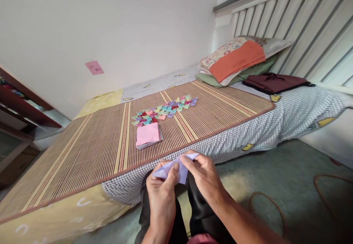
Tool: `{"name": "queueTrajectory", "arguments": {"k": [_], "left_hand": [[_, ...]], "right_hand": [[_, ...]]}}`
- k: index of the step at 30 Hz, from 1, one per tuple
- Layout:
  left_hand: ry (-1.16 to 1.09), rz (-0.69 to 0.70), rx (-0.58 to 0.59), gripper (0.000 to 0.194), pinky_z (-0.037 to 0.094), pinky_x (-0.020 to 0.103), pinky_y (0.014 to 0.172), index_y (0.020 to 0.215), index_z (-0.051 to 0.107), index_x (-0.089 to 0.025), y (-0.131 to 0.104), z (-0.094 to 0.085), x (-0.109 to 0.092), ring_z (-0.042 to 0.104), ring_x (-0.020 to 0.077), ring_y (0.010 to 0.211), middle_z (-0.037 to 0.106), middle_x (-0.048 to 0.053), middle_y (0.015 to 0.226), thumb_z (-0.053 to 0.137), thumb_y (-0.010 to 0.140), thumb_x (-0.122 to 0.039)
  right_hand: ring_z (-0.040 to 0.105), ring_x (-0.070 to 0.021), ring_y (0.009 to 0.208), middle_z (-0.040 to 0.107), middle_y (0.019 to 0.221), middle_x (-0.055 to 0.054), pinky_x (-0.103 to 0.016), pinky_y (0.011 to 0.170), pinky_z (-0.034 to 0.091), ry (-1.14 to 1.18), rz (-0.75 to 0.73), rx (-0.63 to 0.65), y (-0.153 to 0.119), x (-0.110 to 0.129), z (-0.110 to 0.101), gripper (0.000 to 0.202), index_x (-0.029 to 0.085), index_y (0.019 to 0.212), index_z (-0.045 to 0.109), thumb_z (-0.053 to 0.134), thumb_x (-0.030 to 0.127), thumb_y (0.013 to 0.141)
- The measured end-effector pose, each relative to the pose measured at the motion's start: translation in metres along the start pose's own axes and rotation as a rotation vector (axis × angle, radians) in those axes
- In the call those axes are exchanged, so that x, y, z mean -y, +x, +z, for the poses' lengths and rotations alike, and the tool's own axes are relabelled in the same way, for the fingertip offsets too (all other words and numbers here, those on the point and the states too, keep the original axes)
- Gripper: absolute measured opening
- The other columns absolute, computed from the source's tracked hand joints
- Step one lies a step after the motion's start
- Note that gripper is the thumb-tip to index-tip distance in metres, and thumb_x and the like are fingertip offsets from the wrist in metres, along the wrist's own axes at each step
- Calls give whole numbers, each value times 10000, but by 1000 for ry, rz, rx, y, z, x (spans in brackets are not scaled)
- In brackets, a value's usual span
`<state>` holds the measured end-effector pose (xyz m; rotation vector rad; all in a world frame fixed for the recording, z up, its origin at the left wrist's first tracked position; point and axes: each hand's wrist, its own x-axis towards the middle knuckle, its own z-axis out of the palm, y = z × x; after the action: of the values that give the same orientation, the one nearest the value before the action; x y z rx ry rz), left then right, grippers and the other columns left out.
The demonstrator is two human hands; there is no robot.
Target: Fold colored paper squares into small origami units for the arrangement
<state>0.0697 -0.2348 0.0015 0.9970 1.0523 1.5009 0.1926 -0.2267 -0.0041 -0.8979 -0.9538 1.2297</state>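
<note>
A lavender sheet of folding paper point(182, 174), partly folded with creases showing, is held above my knees. My left hand point(162, 190) grips its left side, the thumb pressed on the near face. At the upper right part of the paper, my right hand point(202, 174) pinches it between thumb and fingers. Beyond the hands, a stack of square paper point(148, 135) with a pink sheet on top lies on the woven mat. Just behind it, several small folded paper pieces point(165, 110) in many colours sit in close rows.
The striped mat point(110, 137) covers a bed with checked and yellow sheets. Pillows point(239, 58) and a folded maroon cloth point(275, 82) lie by the white slatted headboard point(300, 23). A pink note point(94, 67) is on the wall. A brown cord point(268, 196) curves across the floor.
</note>
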Motion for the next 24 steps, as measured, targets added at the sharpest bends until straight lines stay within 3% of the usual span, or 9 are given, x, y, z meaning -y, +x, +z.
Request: {"name": "queueTrajectory", "arguments": {"k": [6, 13, 14, 17, 24], "left_hand": [[-41, -71, 29, 275, 398, 229, 590, 718, 675, -168, 0, -2, -1, 478, 112, 621, 572, -25, 673, 878, 816, -327], [-176, -146, -60, 301, 464, 236, 626, 702, 686, -149, 7, 6, -3, 534, 124, 634, 620, -10, 684, 960, 646, -260], [-181, -143, -67, 301, 477, 240, 640, 706, 693, -146, 9, 7, -3, 545, 127, 642, 626, -8, 689, 962, 637, -261], [-186, -152, -80, 318, 495, 251, 648, 702, 692, -144, 12, 8, -4, 558, 133, 650, 636, -1, 693, 963, 638, -299], [-179, -164, -74, 346, 473, 250, 592, 677, 663, -151, 11, 7, -2, 541, 132, 623, 605, -12, 664, 958, 644, -328]], "right_hand": [[564, -162, 676, 603, 698, 7, -271, 642, 475, -42, -31, -52, 2, 6, -16, 380, 195, 774, 703, 749, 543, 918], [619, -184, 796, 706, 845, -31, -292, 771, 516, 5, -61, -212, 14, -7, -34, 372, 201, 898, 753, 746, 573, 920], [627, -188, 797, 709, 841, -34, -294, 765, 517, -3, -46, -171, 14, -8, -33, 395, 196, 900, 756, 730, 589, 929], [615, -191, 731, 670, 737, -20, -297, 708, 512, -60, 44, 126, 8, -7, -24, 435, 178, 788, 733, 754, 596, 907], [540, -145, 628, 596, 651, 7, -254, 589, 429, -207, -11, 218, -4, -9, -18, 385, 153, 758, 722, 763, 495, 930]]}}
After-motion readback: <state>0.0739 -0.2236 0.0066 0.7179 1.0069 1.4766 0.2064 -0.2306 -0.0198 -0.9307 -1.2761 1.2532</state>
